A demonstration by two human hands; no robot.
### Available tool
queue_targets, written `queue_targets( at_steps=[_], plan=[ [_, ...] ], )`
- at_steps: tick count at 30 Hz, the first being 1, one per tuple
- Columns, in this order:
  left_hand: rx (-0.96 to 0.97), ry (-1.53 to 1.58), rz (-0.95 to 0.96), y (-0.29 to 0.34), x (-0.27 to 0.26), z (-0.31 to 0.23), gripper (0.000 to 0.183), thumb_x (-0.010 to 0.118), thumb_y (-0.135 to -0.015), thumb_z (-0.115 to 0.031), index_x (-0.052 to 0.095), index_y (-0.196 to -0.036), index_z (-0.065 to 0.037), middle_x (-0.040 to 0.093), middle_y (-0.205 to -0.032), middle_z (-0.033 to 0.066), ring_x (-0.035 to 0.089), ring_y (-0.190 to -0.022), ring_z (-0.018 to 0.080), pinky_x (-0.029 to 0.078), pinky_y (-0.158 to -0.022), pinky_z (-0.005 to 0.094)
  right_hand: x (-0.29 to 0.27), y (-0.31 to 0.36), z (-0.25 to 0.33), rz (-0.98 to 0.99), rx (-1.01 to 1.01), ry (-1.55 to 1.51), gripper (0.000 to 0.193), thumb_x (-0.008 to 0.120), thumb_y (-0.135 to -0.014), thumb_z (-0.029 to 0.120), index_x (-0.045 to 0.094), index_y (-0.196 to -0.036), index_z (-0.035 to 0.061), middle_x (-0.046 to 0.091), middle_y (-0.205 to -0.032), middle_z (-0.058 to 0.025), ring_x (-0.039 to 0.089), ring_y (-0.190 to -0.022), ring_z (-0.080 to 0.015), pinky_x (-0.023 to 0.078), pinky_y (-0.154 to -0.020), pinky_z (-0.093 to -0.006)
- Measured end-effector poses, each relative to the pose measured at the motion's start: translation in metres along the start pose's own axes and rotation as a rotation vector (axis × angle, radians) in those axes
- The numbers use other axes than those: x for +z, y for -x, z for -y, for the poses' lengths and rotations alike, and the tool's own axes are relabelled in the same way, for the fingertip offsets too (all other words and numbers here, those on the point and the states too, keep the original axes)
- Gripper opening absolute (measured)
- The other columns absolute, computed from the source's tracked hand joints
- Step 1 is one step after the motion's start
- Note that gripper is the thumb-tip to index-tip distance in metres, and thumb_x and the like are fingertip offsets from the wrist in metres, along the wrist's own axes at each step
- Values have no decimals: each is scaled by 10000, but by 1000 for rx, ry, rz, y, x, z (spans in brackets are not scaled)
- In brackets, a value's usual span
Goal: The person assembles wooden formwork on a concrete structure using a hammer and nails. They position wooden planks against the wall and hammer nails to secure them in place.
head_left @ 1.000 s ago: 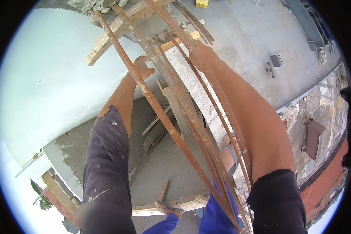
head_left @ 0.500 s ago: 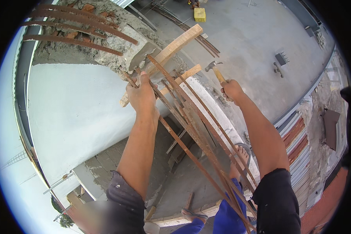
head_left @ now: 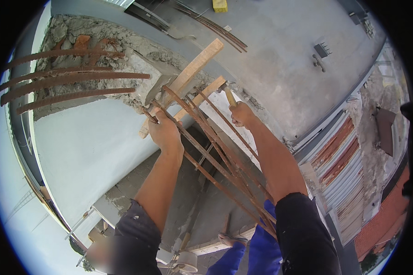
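My left hand (head_left: 165,133) is closed round a rusty rebar (head_left: 206,158), beside the broken end of a concrete beam (head_left: 147,73). In my right hand (head_left: 242,114) is a claw hammer (head_left: 231,97), held by its wooden handle. The hammer's head is at the right end of a short wooden strip (head_left: 211,88); whether they touch I cannot tell. A longer wooden strip (head_left: 199,64) lies slantwise just beyond it. Several more rusty rebars (head_left: 234,133) run between my forearms down toward my legs.
Thick rusty bars (head_left: 78,81) jut out over the broken concrete at left. A white wall (head_left: 78,142) stands below them. Far off, a yellow block (head_left: 220,5) and long bars (head_left: 215,30) lie on the grey floor. Corrugated sheets (head_left: 337,160) are at right.
My right hand has swung the hammer leftward, from over the floor to the short wooden strip's end. My left hand keeps its grip on the rebar. The whole view has shifted somewhat.
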State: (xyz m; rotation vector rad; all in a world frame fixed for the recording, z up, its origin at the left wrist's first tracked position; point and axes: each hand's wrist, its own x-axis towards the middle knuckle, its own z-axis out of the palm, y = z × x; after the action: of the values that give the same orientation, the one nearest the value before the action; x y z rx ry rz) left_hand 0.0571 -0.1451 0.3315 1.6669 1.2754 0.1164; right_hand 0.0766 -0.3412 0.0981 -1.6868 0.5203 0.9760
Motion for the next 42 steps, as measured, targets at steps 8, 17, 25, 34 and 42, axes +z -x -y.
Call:
queue_targets(
  at_steps=[8, 17, 25, 34, 42],
  plan=[
    [30, -58, -23, -2, 1, 6, 384, 491, -1094, -440, 521, -1094, -57, 559, -878, 55, 588, -658, 163, 550, -612, 302, -142, 11, 55, -775, -138, -462, 381, 540, -1059, 309, 533, -1022, -71, 649, -760, -148, 639, -579, -246, 519, -488, -377],
    [-3, -76, -58, 1, 5, 0, 414, 493, -1088, -452, 532, -1124, -42, 567, -861, 52, 627, -662, 173, 504, -544, 297, -40, 42, 25, -3, 173, -280, 285, 574, -1030, 248, 541, -1142, -11, 561, -751, -59, 533, -535, -147, 428, -442, -326],
    [50, -125, -31, -2, 1, 9, 434, 476, -1091, -451, 536, -1180, -31, 577, -911, 62, 636, -694, 185, 509, -569, 311, -142, 39, 78, -1076, -249, -770, 330, 507, -1090, 304, 447, -1122, -19, 612, -815, -132, 610, -598, -225, 531, -492, -360],
    [48, -76, -22, 11, 5, -12, 513, 481, -1098, -404, 517, -1297, 67, 619, -1045, 159, 650, -710, 222, 569, -626, 362, -96, 46, 15, -58, 54, -243, 306, 573, -1032, 295, 592, -1018, -10, 592, -714, -63, 575, -554, -165, 452, -457, -345],
    [49, -63, -38, 9, 3, -3, 505, 471, -1099, -406, 521, -1280, 64, 617, -944, 134, 643, -640, 219, 535, -587, 349, -144, 41, 109, -1173, -302, -836, 333, 525, -1062, 298, 452, -1114, -22, 679, -906, -184, 667, -620, -271, 561, -546, -382]
  ],
)
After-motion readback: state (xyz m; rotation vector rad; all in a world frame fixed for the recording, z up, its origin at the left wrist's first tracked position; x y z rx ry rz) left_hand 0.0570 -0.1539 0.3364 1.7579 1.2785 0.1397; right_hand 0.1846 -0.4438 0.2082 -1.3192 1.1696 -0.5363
